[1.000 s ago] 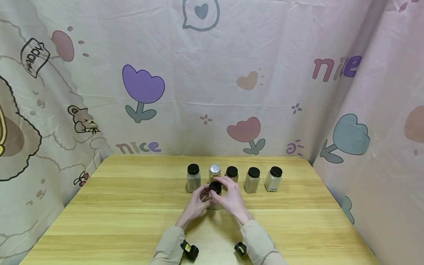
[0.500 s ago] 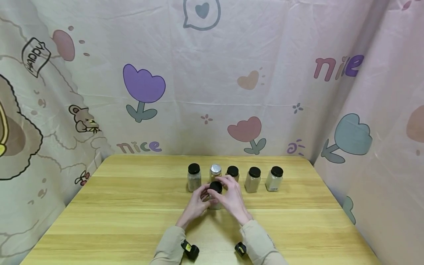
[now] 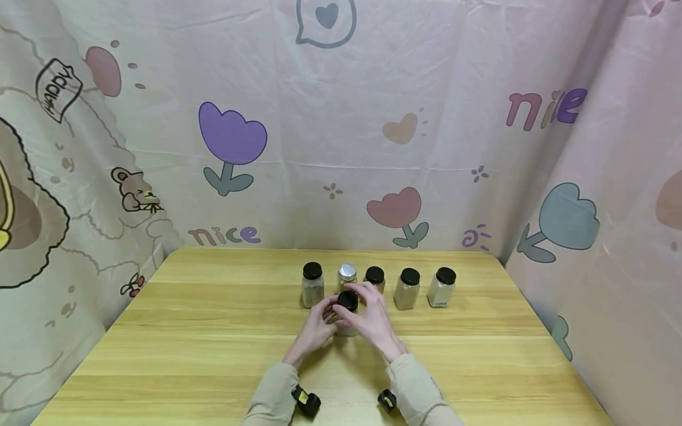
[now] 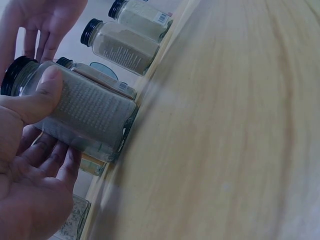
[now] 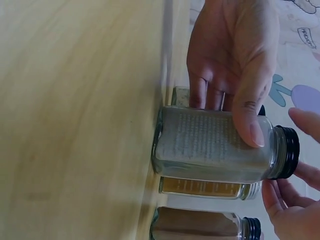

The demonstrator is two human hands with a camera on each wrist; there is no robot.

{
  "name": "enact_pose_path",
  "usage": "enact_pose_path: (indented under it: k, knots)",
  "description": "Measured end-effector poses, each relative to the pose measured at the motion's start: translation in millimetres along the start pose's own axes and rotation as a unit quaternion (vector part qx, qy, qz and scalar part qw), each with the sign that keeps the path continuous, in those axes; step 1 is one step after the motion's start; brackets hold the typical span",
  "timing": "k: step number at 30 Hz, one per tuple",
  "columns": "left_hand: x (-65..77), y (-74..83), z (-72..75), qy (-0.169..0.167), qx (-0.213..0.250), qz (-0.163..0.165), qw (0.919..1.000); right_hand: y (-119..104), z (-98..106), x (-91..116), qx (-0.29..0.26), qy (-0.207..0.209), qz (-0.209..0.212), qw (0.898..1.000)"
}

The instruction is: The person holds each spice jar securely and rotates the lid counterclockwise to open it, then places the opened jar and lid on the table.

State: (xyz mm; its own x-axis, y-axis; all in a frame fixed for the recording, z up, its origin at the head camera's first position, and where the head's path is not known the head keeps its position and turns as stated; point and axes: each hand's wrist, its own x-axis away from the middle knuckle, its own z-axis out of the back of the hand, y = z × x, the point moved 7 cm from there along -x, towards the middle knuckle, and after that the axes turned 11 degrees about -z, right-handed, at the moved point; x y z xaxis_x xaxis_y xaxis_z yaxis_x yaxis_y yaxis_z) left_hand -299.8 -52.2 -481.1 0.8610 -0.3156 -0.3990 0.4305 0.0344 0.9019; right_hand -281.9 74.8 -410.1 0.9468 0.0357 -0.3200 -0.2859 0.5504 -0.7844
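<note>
A square glass jar of pale greyish contents, with embossed lettering, stands upright at the table's middle. My left hand grips its body; in the left wrist view the thumb lies across the lettered face, with the other fingers behind. My right hand is at the black lid, thumb on the near side and forefinger on the far side. In the right wrist view its fingertips are right at the lid's rim. The lid sits on the jar's neck.
Behind stands a row of similar jars: a grey one on the left, a silver-lidded one with yellow-brown contents, a brown one, a beige one and a pale one. A patterned curtain hangs behind the wooden table.
Both hands keep the same hold on the jar and its lid. The head view has shifted very slightly; the jars have not moved.
</note>
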Motion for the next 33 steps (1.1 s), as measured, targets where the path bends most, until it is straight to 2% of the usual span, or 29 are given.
enact_pose_path:
  k: [6,16,26,29,33]
  knots:
    - [-0.1,-0.4,-0.3,0.001,0.006,0.0,1.0,-0.3,0.8,0.0,-0.006,0.017,0.01,1.0]
    - [-1.2,-0.5,0.4,0.011,0.005,0.006,0.9999,-0.4,0.3,-0.6,-0.053,-0.023,0.019,0.998]
    - [-0.8,0.7,-0.5,0.007,-0.002,0.007,0.9999,5.6,2.1,-1.8,-0.067,0.002,-0.019,0.998]
    - [-1.2,0.9,-0.6,0.008,0.003,0.007,0.9999,6.2,2.8,-2.2,-0.082,-0.008,-0.029,0.996]
    - [-1.5,0.7,-0.7,0.004,0.009,0.006,0.9999,7.5,1.2,-2.6,-0.127,-0.044,-0.038,0.99]
